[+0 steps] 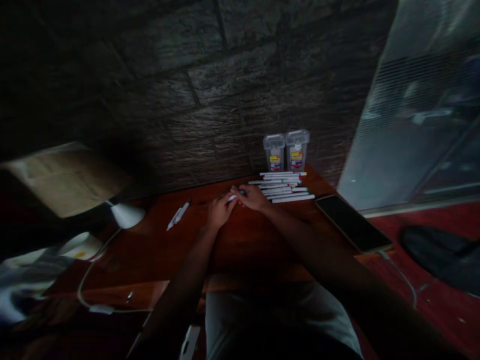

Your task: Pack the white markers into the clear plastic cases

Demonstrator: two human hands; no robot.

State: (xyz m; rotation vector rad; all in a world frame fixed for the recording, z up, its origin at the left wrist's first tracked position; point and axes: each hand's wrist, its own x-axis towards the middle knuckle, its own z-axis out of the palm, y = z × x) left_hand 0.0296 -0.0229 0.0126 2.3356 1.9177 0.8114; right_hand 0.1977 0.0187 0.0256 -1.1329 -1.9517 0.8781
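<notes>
Over the middle of the wooden table, my left hand (219,211) and my right hand (253,198) meet, both closed around a white marker (232,198). A bit of blue-green shows at its right end, beside my right hand's fingers; the rest is mostly covered. Just right of my right hand lies a row of white markers (283,192) with differently coloured ends, roughly parallel to each other. To the left of my left hand, two markers (178,216) rest side by side, one with a red tip.
Two clear lidded plastic containers (274,152) stand against the stone wall behind the markers. A large phone (352,222) with a cable lies at the right edge of the table (247,245). At left are a lamp (127,215) and a white cup (81,246), with a white cord.
</notes>
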